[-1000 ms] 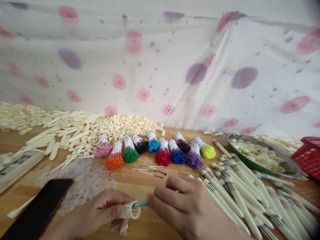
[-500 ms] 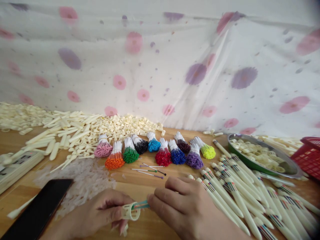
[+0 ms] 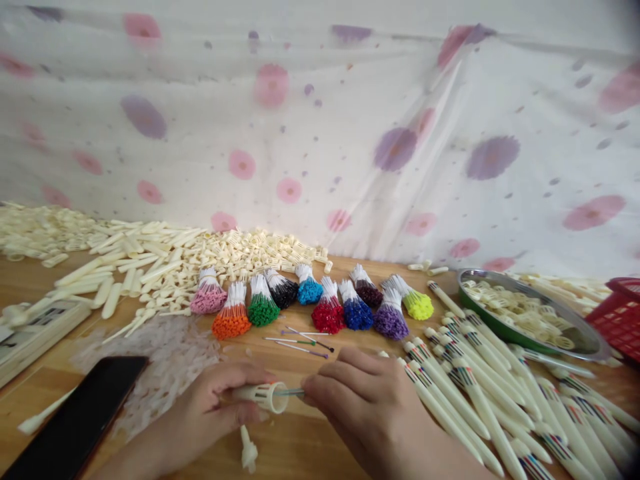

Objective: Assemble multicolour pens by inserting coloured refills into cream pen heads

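Note:
My left hand [image 3: 210,403] is closed round a short cream slotted pen tube [image 3: 260,396], its wide mouth facing right. Pinched in my right hand [image 3: 363,407] are thin bluish tweezers [image 3: 295,393], whose tips reach into that mouth and are hidden inside. Bits of colour show in the tube's slots. Below my left hand is a small cream stemmed piece [image 3: 248,450]; I cannot tell whether it is held or lies on the table. Several loose pen refills [image 3: 303,342] with coloured ends lie just beyond my hands.
Bundles of coloured refills [image 3: 231,312] stand in a row behind. Cream pen parts [image 3: 150,257] are heaped at the back left. Multicolour pens [image 3: 470,383] lie at right, near a metal bowl [image 3: 595,347] and red basket [image 3: 623,313]. A phone [image 3: 85,413] lies at left.
The tube has turned, showing more of its slotted side, and shifted slightly right. The tweezers now sit level in its mouth. The small stemmed piece below has come more into sight.

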### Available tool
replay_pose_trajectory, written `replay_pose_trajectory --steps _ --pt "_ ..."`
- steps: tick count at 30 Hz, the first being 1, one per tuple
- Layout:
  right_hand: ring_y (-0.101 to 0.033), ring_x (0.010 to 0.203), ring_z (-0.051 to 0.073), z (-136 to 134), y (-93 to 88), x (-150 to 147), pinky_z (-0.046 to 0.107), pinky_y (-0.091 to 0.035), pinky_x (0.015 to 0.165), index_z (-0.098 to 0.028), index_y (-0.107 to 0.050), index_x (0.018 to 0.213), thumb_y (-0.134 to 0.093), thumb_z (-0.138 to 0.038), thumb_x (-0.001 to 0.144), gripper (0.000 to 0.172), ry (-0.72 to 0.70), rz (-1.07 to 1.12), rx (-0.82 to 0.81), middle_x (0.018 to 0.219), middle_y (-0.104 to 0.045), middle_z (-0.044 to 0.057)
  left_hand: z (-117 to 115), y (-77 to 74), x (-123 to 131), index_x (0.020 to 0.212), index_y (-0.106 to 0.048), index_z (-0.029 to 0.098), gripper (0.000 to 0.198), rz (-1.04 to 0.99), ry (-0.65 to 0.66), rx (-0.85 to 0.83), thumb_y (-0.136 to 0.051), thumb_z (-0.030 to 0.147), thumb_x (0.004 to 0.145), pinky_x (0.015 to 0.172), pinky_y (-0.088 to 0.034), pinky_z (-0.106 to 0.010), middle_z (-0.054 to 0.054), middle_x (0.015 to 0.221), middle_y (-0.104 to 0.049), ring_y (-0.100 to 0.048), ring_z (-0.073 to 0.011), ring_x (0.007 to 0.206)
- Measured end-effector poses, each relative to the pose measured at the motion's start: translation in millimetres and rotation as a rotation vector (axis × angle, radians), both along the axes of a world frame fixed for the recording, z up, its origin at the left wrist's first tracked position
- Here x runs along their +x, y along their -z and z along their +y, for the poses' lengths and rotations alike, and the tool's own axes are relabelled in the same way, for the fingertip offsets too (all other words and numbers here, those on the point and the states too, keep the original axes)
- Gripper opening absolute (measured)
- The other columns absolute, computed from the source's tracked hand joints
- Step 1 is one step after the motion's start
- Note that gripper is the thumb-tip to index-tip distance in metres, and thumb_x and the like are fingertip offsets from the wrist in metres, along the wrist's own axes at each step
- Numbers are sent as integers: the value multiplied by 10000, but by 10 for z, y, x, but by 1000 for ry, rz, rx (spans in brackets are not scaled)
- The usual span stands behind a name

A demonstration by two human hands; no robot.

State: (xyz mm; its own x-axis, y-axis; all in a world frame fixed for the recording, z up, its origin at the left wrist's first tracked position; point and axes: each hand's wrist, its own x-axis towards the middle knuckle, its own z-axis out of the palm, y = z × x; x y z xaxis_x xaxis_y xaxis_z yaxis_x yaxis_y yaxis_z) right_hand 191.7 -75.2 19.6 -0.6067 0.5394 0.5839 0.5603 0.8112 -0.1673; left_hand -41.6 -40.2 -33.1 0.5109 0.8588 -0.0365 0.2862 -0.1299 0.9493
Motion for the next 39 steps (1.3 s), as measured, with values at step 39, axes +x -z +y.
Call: replay_pose_trajectory --steps 39 --pt "-464 513 129 -92 -177 11 282 -295 419 -98 -666 815 -469 -97 889 210 -23 -180 281 634 -616 30 -1 24 -22 1039 -673 253 403 -82 280 -131 -519 536 796 628 -475 -230 -16 789 -645 -601 -158 707"
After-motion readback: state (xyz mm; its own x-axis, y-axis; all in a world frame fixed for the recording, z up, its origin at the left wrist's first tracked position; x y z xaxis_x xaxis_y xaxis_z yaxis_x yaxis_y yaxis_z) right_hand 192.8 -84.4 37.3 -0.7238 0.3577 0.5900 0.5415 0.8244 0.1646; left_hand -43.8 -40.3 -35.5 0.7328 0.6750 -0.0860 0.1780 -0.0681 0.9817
